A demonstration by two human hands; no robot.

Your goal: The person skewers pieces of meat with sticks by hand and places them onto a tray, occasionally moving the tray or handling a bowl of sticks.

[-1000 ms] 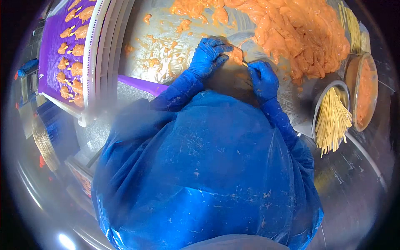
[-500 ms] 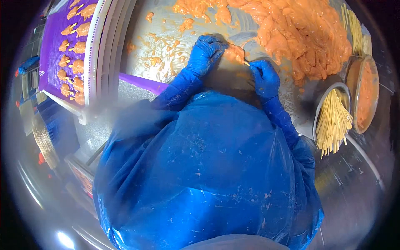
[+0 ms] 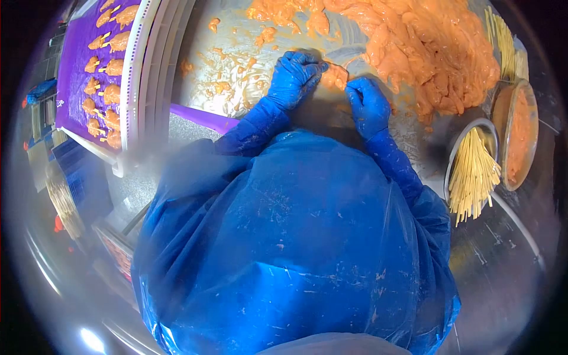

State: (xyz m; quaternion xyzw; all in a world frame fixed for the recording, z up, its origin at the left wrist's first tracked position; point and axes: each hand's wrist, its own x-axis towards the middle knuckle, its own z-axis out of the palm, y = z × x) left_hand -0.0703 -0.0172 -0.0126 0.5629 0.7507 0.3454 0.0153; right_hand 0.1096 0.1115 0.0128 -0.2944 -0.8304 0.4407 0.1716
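A piece of orange marinated meat [image 3: 336, 76] stretches between my two blue-gloved hands, just above the metal work surface. My left hand [image 3: 297, 77] is closed, pinching the left end of this piece. At its right end, the fingers of my right hand [image 3: 368, 103] are pressed together where a thin wooden skewer showed a moment ago. That skewer is now hidden by the fingers and the meat. Beyond my right hand lies a large heap of the same orange meat [image 3: 432, 59].
To the right stand a metal container of wooden skewers [image 3: 473, 171] and a bowl [image 3: 534, 127] with orange residue. More skewers [image 3: 503, 44] lie behind them. Skewered meat pieces [image 3: 111, 93] sit in rows on a purple sheet [image 3: 74, 71] in a white crate [image 3: 129, 77] at left.
My right hand has moved left and slightly up against the meat, and the skewer length between them no longer shows. My left hand has barely shifted.
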